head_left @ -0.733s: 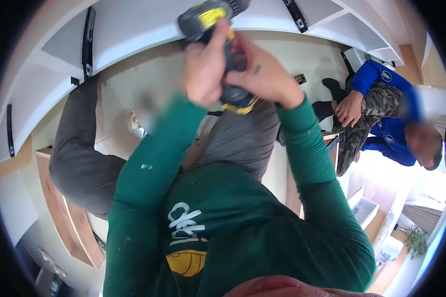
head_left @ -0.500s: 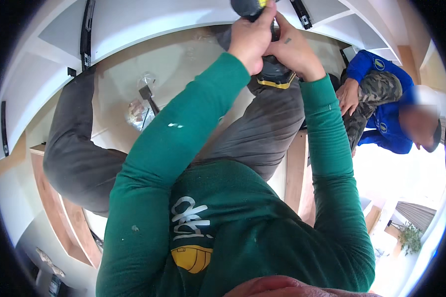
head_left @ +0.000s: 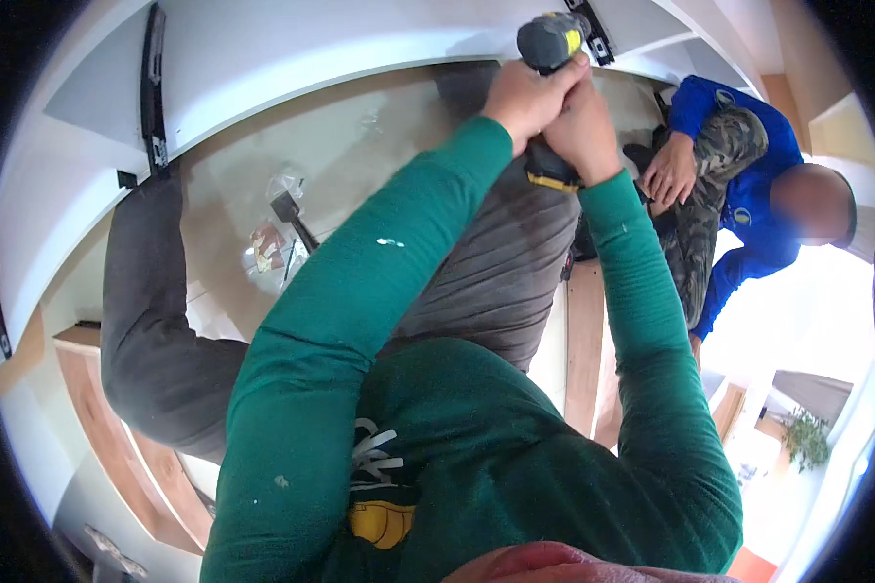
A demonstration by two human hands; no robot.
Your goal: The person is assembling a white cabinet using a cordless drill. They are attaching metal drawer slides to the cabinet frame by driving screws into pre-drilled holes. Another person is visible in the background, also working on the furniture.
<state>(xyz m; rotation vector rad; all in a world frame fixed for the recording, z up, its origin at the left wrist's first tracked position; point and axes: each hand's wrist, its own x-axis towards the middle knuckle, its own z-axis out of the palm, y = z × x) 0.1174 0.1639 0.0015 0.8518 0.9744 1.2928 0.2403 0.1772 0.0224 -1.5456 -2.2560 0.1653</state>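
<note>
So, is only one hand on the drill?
No, the left hand and the right hand are both closed around the drill.

A dark-headed tool (head_left: pixel 290 214) lies on the floor (head_left: pixel 222 175) beside a clear plastic bag (head_left: pixel 265 253). A wood-coloured unit (head_left: pixel 117 418) is located at the left. A co-worker (head_left: pixel 739 189) in blue sits at the right. A leafy plant (head_left: pixel 806 438) is at lower right.

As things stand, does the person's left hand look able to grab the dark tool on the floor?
Probably not without letting go first: the left hand is wrapped around the drill, alongside the right hand. Otherwise, the dark tool's head end looks uncovered.
</note>
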